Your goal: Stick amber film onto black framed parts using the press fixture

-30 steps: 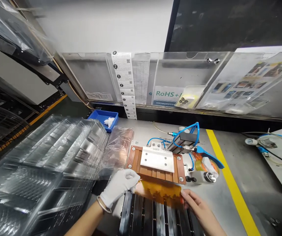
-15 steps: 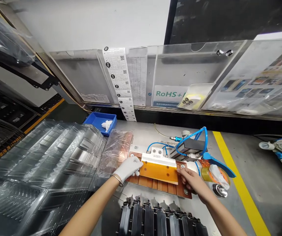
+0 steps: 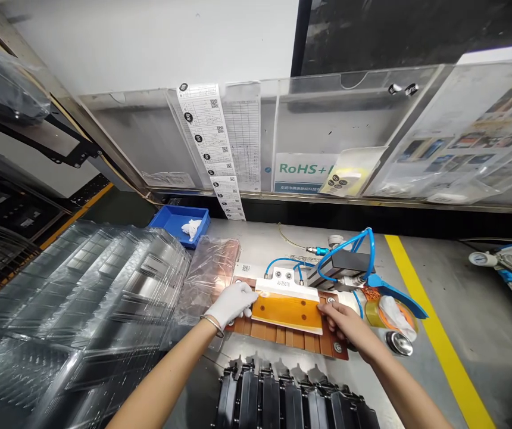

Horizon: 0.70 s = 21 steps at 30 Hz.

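Note:
An amber film sheet (image 3: pixel 283 310) with a few dark round spots lies across the front of a white block marked JJ-25070 (image 3: pixel 283 284). My left hand (image 3: pixel 231 304), in a white glove, pinches the sheet's upper left corner. At the right edge, my bare right hand (image 3: pixel 343 322) grips it between thumb and fingers. Beneath the sheet is a brown grooved base plate (image 3: pixel 289 338) with metal bushings at its corners; the sheet hides its middle. Blue air hoses (image 3: pixel 289 260) run from the white block to a dark cylinder unit (image 3: pixel 343 268) behind.
Several black plastic parts (image 3: pixel 298 396) stand in a row in front. Stacked clear trays (image 3: pixel 104 298) and a bagged copper-coloured stack (image 3: pixel 211 268) fill the left, with a blue bin (image 3: pixel 173 221) behind. Tape rolls (image 3: pixel 383 316) and a metal-capped container (image 3: pixel 399 344) sit right.
The view has shifted slightly. My left fingertips sit a little higher on the amber film sheet's corner; both hands stay at its edges.

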Tool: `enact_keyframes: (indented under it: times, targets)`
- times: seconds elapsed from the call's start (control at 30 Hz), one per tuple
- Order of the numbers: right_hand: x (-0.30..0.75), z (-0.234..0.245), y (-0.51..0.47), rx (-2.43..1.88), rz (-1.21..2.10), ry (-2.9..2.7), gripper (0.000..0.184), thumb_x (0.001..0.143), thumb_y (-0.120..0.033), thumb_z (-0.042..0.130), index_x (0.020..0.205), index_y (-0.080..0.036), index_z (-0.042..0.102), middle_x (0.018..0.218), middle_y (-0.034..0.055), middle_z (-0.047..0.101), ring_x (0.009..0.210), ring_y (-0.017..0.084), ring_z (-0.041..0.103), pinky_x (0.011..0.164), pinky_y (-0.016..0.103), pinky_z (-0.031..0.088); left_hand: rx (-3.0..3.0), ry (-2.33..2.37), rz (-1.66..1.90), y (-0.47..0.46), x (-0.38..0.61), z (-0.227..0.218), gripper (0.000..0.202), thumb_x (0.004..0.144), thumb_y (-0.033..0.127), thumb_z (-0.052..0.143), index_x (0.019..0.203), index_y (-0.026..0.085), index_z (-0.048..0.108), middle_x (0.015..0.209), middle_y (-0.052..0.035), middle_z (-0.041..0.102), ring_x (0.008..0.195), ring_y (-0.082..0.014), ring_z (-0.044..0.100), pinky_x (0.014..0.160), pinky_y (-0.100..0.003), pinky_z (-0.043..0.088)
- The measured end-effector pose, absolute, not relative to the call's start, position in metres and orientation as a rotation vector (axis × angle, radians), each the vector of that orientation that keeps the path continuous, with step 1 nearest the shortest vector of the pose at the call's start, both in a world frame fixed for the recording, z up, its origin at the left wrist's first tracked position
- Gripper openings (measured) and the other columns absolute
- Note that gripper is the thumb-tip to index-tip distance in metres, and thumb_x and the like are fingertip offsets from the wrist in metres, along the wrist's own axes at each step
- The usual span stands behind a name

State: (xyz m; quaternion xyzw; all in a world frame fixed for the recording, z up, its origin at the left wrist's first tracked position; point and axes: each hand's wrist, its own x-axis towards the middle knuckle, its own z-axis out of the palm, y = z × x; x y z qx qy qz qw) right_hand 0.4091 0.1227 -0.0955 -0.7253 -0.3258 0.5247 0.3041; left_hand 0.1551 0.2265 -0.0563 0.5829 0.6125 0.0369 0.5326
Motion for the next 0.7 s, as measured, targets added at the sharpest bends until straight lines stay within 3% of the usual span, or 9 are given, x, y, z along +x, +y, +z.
enact_keyframes:
  times: [0.27,0.47,0.7]
  targets:
    - [0.414,-0.097,0.125,-2.019,1.313,-1.025,0.043,0.066,-0.065,0.048,0.066,-0.022,0.041,0.051,-0.0044,0.047,0.047,0.010,0.041,0.048,0.024,0.030,1.391,1.480,0.145,0.227,0.154,-0.059,0.019,0.081,0.027,0.057,0.070,0.020,0.043,0.044,0.0055,0.052,0.039,-0.0069,0.036,0.038,-0.015,0.025]
    - [0.430,-0.097,0.127,-2.128,1.121,-1.200,0.050,0.061,-0.070,0.057,0.061,-0.021,0.046,0.054,-0.0024,0.049,0.054,0.014,0.046,0.054,0.027,0.030,1.355,1.469,0.190,0.226,0.148,-0.066,0.035,0.076,0.049,0.066,0.074,0.018,0.050,0.049,0.0054,0.054,0.037,-0.0060,0.034,0.037,-0.018,0.025]
    - [0.451,-0.088,0.085,-2.205,0.962,-1.339,0.054,0.072,-0.074,0.042,0.076,-0.023,0.059,0.065,0.0023,0.058,0.067,0.023,0.056,0.066,0.034,0.041,1.347,1.474,0.238,0.221,0.149,-0.068,0.030,0.076,0.043,0.065,0.068,0.016,0.055,0.046,0.0039,0.053,0.038,-0.0064,0.035,0.039,-0.019,0.025]
